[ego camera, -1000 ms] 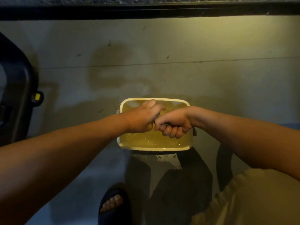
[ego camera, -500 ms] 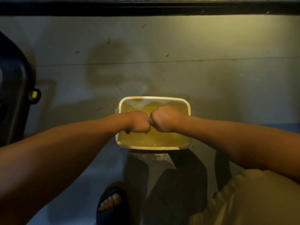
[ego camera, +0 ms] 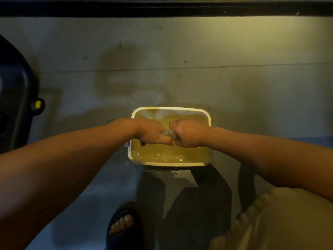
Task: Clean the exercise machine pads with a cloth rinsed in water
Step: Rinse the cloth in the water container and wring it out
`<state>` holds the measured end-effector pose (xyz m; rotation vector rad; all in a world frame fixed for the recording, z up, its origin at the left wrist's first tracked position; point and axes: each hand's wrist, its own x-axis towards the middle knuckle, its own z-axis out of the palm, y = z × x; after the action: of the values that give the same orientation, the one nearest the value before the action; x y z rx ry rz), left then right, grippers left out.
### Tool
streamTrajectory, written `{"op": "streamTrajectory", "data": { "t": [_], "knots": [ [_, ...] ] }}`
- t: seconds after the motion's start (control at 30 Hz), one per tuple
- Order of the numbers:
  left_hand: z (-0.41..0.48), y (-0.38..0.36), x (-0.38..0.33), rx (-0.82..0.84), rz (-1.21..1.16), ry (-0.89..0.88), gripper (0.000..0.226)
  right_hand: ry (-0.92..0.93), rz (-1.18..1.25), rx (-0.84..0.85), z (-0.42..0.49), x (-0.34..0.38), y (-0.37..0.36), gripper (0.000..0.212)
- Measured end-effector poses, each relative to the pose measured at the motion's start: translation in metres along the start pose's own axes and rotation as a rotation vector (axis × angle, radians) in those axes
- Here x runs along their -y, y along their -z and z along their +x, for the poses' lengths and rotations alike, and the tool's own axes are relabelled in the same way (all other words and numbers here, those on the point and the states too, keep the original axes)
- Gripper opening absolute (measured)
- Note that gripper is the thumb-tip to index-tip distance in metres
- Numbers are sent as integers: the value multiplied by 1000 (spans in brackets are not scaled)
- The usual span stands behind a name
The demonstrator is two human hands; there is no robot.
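Wringing | left hand point(ego camera: 153, 132) and right hand point(ego camera: 189, 134) fisted tight on cloth point(ego camera: 169, 133), held over tub point(ego camera: 207, 114) | best: twist fists opposite ways, stay low above water point(ego camera: 162, 152) so drips land inside

A smooth, pale plastic tub point(ego camera: 207, 114) holds glistening, rippled yellowish water point(ego camera: 162, 154) on a matt, stained concrete floor point(ego camera: 234, 87), beside glossy black plastic machine housing point(ego camera: 16, 98), while a soft grey cloth point(ego camera: 170, 134) looks wet.
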<state>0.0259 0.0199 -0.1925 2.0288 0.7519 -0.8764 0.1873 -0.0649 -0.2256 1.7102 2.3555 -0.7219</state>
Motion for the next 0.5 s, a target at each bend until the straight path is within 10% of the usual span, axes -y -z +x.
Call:
{"op": "streamTrajectory", "data": {
  "t": [0.27,0.5],
  "knots": [
    [2,0,22,-206,397,-269,15,-377,1346,554,0,-9,23,35],
    [2,-11,34,-560,494,-481,23,-347,1769,849,-3,-23,17,30]
  ]
}}
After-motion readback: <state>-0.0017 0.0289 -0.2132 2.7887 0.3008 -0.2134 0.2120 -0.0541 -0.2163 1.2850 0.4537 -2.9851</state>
